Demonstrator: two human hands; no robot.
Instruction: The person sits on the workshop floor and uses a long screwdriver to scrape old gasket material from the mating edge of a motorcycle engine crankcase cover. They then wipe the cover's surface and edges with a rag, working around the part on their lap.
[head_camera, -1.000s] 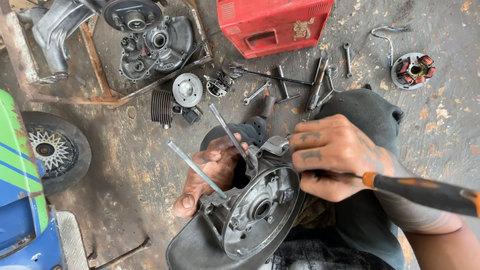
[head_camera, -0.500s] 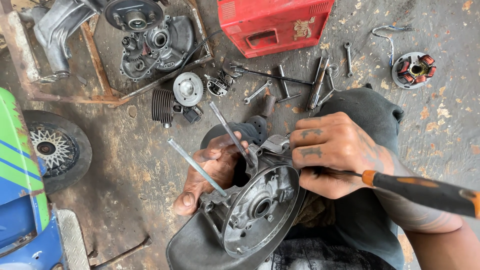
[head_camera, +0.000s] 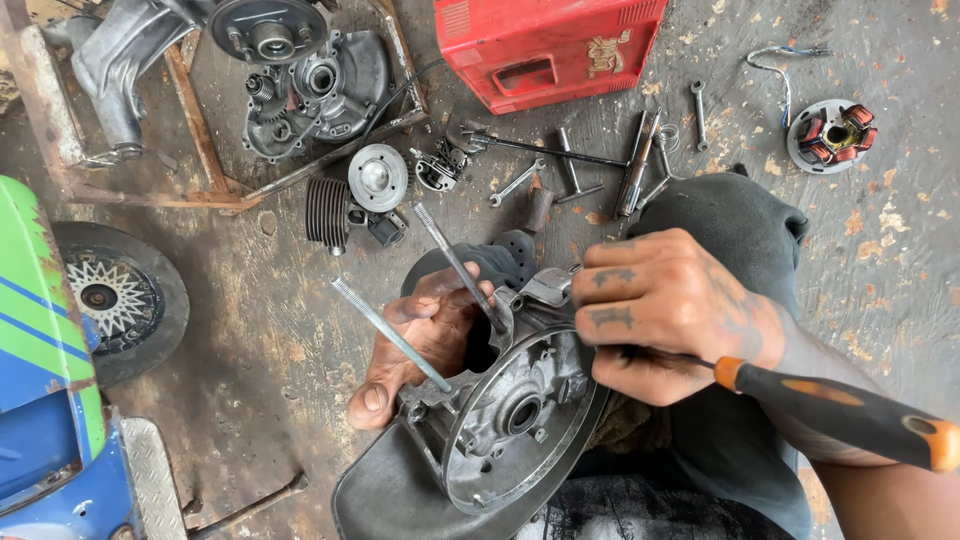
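Note:
A grey metal engine casing (head_camera: 505, 420) with a round open face rests on my lap, tilted toward me. Two long threaded studs (head_camera: 390, 335) stick up from its left side. My left hand (head_camera: 425, 335) grips the casing's far left edge from behind, thumb pointing down. My right hand (head_camera: 665, 315) is closed around a screwdriver with a black and orange handle (head_camera: 835, 415); its shaft runs under my fingers toward the casing's upper rim, and the tip is hidden.
On the stained concrete floor lie a finned cylinder (head_camera: 327, 212), a round cover (head_camera: 378, 177), wrenches and rods (head_camera: 570, 170), a stator coil (head_camera: 833, 133), a red box (head_camera: 545, 45), another engine half (head_camera: 300, 75) on a rusty frame, and a small wheel (head_camera: 110, 300) beside a blue-green scooter body (head_camera: 35, 370).
My hands and the casing stay almost as they were; the view has shifted only slightly.

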